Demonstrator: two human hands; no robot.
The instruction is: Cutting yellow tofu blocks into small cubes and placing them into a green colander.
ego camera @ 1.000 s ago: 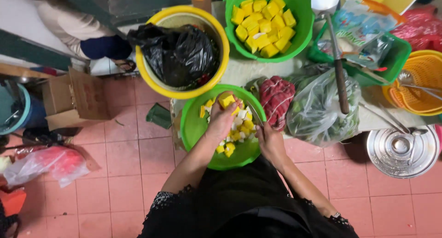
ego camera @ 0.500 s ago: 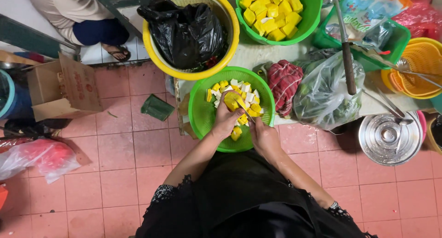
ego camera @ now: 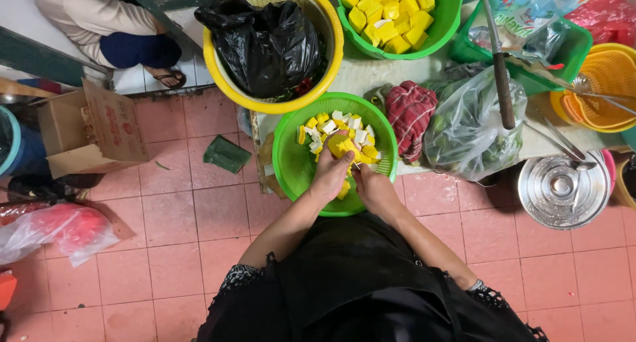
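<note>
A green plastic basket (ego camera: 295, 163) stands at the table's front edge with yellow and white cubes (ego camera: 339, 131) in it. My left hand (ego camera: 331, 175) is over the basket and grips a larger yellow block (ego camera: 339, 145). My right hand (ego camera: 375, 188) is closed right beside it, touching the same block; what it holds is hidden by the fingers. Both forearms come up from my black top at the bottom of the view.
A yellow basket (ego camera: 331, 44) lined with a black bag, a green basket of yellow cubes (ego camera: 391, 17), a red cloth (ego camera: 409, 113), a clear bag of greens (ego camera: 467, 127) and a long-handled tool (ego camera: 498, 64) crowd the table. A steel pot (ego camera: 562, 191), cardboard box (ego camera: 93, 130) and seated person (ego camera: 106, 24) occupy the floor.
The view has shifted so the green basket sits higher and nearer the middle. Both hands stay together over it, now around a larger yellow block.
</note>
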